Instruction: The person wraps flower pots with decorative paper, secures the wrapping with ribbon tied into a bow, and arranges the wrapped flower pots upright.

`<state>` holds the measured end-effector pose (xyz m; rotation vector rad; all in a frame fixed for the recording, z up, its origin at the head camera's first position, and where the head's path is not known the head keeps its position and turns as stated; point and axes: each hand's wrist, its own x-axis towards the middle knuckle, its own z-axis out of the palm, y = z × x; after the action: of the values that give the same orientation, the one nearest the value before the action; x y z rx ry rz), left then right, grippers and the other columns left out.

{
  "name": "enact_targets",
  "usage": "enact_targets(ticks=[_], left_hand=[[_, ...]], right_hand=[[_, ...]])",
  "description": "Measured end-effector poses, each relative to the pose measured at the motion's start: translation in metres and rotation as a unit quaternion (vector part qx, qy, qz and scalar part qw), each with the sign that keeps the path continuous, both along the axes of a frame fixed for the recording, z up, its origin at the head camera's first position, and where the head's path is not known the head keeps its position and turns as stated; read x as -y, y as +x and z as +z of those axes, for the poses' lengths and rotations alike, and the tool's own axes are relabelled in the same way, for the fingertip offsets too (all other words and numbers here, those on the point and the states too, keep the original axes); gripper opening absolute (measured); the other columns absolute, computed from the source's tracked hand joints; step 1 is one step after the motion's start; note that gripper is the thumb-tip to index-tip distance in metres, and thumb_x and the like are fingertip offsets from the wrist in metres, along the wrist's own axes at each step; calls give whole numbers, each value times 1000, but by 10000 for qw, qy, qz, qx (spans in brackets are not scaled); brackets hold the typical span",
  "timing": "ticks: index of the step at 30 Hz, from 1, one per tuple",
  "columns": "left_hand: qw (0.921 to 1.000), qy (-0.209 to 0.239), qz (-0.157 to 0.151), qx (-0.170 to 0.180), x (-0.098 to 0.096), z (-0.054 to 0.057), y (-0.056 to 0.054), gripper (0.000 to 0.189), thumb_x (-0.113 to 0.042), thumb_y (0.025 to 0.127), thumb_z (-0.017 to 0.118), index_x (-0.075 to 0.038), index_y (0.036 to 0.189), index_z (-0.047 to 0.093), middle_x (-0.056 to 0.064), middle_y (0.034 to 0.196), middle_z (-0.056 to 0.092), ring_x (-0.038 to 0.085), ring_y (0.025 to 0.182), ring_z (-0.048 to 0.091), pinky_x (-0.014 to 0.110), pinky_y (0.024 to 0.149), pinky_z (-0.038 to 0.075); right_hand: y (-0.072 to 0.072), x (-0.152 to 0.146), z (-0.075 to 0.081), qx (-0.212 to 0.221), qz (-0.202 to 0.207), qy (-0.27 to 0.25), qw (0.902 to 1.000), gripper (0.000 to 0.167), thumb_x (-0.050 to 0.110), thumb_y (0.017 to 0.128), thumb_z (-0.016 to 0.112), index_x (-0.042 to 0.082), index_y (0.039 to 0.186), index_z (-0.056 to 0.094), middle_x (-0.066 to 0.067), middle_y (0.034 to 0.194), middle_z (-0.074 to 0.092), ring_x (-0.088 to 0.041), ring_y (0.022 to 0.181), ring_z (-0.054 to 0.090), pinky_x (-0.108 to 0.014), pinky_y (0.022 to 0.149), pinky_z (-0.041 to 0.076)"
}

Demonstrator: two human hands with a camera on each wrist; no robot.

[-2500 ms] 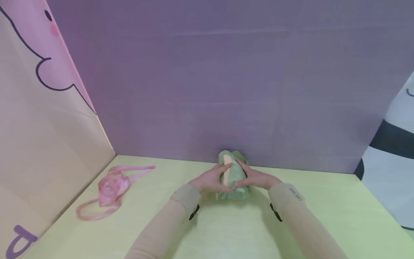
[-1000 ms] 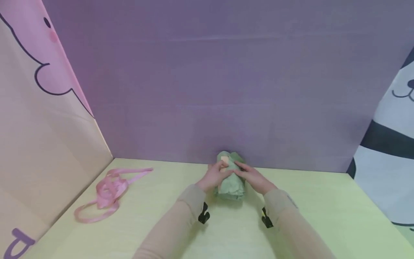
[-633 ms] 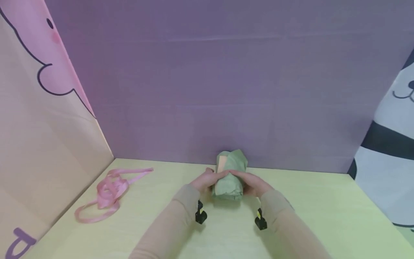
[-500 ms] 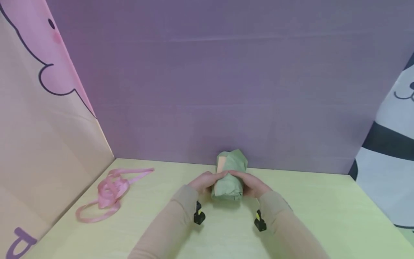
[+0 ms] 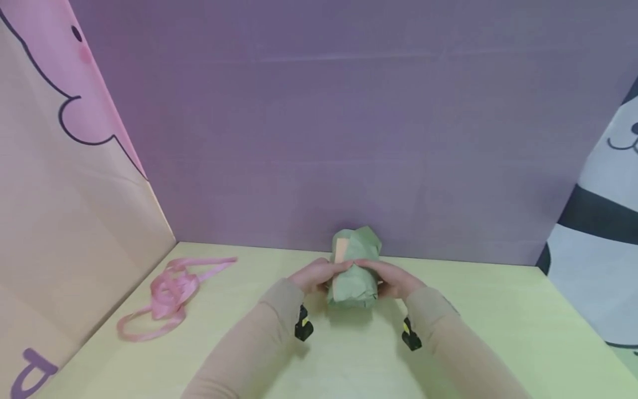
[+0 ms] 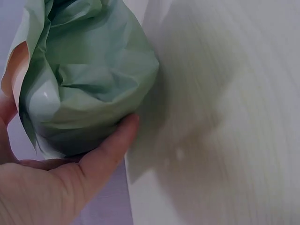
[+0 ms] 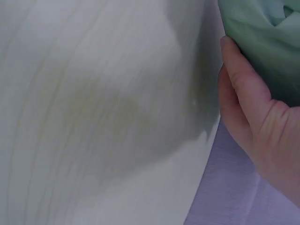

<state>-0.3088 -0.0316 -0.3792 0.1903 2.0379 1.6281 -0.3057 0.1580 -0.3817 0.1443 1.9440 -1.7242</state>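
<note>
Starting at the far left, a pale side panel (image 5: 55, 221) carries a pink printed figure (image 5: 45, 44) with a dark outline, and a purple printed mark (image 5: 32, 370) near its base. To the right of this panel, a pink ribbon (image 5: 171, 293) lies on the light-coloured worktop (image 5: 239, 310), gathered in loose loops, with one loop extending towards the near edge and a tail pointing right.

Next, the left sleeve (image 5: 239, 349) enters from below; a black wrist unit (image 5: 303, 327) is located at its cuff. The left hand (image 5: 316, 275) is applied to the left side of a green wrapped bundle (image 5: 353, 289); its grip is curled round that side, spread to suit the bundle's girth.

The bundle is located at the rear of the worktop, right of the ribbon and close to the purple backdrop (image 5: 349, 122). Its wrapping is creased, and a peach strip (image 5: 341, 252) shows along its left portion. Contact between its underside and the worktop cannot be determined.

The right hand (image 5: 396, 279) holds the opposite side, its grip likewise curved against the wrapping. The uppermost digits of both hands meet, or nearly meet, on top. Finally, a black-and-white printed figure (image 5: 603, 277) stands at far right.
</note>
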Motion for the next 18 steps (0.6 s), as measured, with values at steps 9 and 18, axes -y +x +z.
enact_targets(ticks=[9, 18], left_hand=[[9986, -26, -487, 193, 7, 4, 15, 42, -34, 95, 54, 3, 115, 56, 6, 89, 63, 16, 78, 60, 36, 76, 55], [9932, -19, -1077, 430, 16, 1, 27, 41, -29, 95, 55, 0, 123, 48, 13, 106, 64, 22, 91, 63, 41, 83, 53]], right_hand=[[16, 0, 6, -52, 352, 139, 9993, 70, 36, 91, 54, -3, 139, 23, -26, 128, 41, -31, 107, 51, -49, 93, 48], [38, 2, 6, 63, 543, 214, 9983, 73, 37, 88, 61, 0, 139, 24, -26, 128, 41, -40, 114, 48, -58, 89, 48]])
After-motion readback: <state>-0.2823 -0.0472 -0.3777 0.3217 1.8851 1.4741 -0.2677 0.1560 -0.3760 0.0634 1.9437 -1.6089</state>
